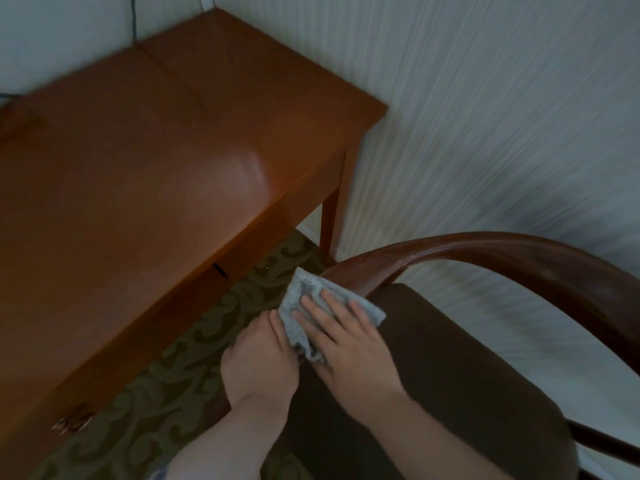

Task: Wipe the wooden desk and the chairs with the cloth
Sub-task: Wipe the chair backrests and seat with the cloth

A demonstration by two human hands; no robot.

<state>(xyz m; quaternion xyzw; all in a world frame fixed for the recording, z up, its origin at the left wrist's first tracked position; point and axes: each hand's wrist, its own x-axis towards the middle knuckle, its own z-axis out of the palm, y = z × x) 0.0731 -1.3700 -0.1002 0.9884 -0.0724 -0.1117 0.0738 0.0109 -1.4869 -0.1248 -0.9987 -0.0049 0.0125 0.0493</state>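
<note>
A crumpled light-grey terry cloth [313,308] is pressed flat-fingered by the right hand [349,344] onto the dark curved wooden chair's [485,251] near-left arm end; its left edge is pinched by the left hand [259,358], right of the glossy brown wooden desk [156,161].

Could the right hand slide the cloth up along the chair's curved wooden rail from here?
Probably yes: the right hand presses the cloth flat at the rail's lower end, and nothing lies on the rail.

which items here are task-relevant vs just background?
In the job:
cloth
chair
wooden desk
right hand, flat on the cloth
left hand, at the cloth's edge

Background:
patterned carpet
wall
dark cable
</note>
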